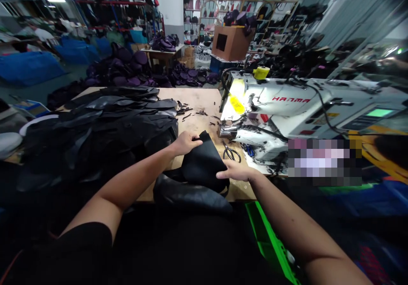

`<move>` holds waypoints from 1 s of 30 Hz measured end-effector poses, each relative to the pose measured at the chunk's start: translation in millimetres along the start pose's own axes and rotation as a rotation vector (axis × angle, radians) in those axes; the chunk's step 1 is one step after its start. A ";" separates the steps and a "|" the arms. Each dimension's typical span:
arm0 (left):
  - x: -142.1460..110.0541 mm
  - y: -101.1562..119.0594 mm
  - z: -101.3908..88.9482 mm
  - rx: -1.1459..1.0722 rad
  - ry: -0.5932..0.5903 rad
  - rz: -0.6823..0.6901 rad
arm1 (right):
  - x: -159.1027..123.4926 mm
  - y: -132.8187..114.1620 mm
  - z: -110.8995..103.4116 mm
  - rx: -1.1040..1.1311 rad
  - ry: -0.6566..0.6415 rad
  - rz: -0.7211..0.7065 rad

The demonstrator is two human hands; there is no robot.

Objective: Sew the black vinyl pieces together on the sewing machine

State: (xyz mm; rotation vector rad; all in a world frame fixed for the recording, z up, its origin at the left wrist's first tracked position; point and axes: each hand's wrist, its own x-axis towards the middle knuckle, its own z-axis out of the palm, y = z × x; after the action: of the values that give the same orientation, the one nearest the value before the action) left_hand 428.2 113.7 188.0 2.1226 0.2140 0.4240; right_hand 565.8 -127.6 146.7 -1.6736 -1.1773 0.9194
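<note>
A black piece of leather-like material [204, 161] lies in front of me on the worktable. Its top left corner is pinched in my left hand [187, 142], thumb over the edge. My right hand [236, 171] grips the right edge, the thumb on top and the other fingers mostly hidden beneath. A glossy black padded part [193, 195] droops over the table's near edge, just below; I cannot tell if it is joined to the piece. Black-handled scissors [232, 153] rest right beside my right hand.
Stacked black bag pieces [127, 127] cover the table's left side. A white sewing machine [277, 102] stands at the right, its cylinder arm [229, 131] reaching toward the piece. Dark scraps [200, 112] litter the wooden tabletop [197, 98]. A green plastic bin [270, 242] sits below the front edge.
</note>
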 end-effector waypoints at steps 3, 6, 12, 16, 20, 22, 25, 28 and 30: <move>0.2 10.6 9.6 -0.022 -0.077 -0.003 | 19.3 -9.8 0.7 0.183 0.087 -0.052; 5.4 19.8 13.8 -0.067 -0.120 -0.018 | 41.9 -16.5 5.0 0.268 0.255 -0.097; 21.2 17.2 25.9 -0.145 0.031 -0.067 | 54.5 -11.6 19.1 0.252 0.494 -0.128; 29.9 16.4 30.2 -0.145 0.075 -0.073 | 54.8 -8.6 19.6 0.169 0.566 -0.155; 36.5 20.7 32.4 -0.101 0.126 -0.064 | 57.4 -11.1 13.9 0.107 0.590 -0.160; 39.9 22.5 33.8 -0.090 0.144 -0.061 | 58.7 -13.1 10.5 0.109 0.592 -0.161; 45.9 22.8 35.6 -0.076 0.176 -0.077 | 60.7 -14.9 5.9 0.107 0.601 -0.170; 52.8 20.2 36.4 -0.164 0.121 -0.120 | 62.0 -14.7 2.4 0.086 0.603 -0.168; 57.7 17.2 36.9 -0.232 0.028 -0.131 | 61.5 -14.1 0.8 0.066 0.595 -0.152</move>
State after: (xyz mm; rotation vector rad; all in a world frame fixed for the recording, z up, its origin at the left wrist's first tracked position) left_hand 495.5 93.6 196.1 1.8644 0.3033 0.3820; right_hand 578.0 -66.2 154.3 -1.6189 -0.8379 0.3192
